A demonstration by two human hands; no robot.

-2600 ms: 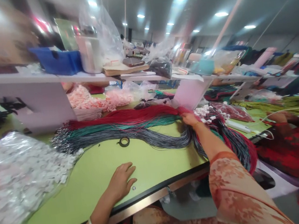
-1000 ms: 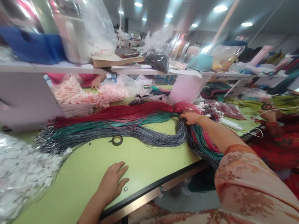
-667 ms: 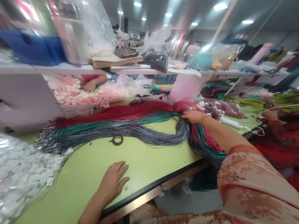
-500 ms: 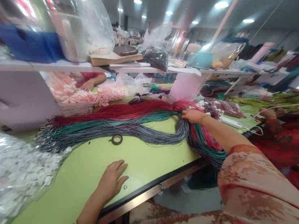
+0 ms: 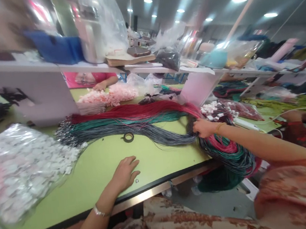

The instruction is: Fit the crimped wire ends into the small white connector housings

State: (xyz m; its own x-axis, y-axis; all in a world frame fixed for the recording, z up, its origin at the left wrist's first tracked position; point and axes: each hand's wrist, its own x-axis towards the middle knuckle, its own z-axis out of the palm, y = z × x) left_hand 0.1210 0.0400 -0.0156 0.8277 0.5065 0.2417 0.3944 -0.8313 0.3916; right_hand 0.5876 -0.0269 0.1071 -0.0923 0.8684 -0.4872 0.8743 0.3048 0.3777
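Observation:
Long bundles of red wires [image 5: 130, 111], green wires [image 5: 167, 117] and grey wires [image 5: 158, 135] stretch across the green tabletop [image 5: 101, 173]. Their left ends carry small metallic tips. My right hand [image 5: 204, 127] is closed around the bundles near their right part, where the wires bend and hang in coils over the table's front edge. Resting near that edge, my left hand [image 5: 125, 173] is empty with its fingers apart. A black roll of tape [image 5: 128, 137] lies between my left hand and the grey wires.
A clear bag of white connectors [image 5: 28, 167] fills the table's left side. Behind the wires stands a shelf [image 5: 85, 66] with a blue bin [image 5: 55, 48] and a metal mug [image 5: 92, 40]. Another person's hand [image 5: 100, 85] is by pink connectors. A person in red is at right.
The view has shifted, so most things appear farther right. The coils beside my right hand look more spread out and hang farther right. My left hand stays on the table.

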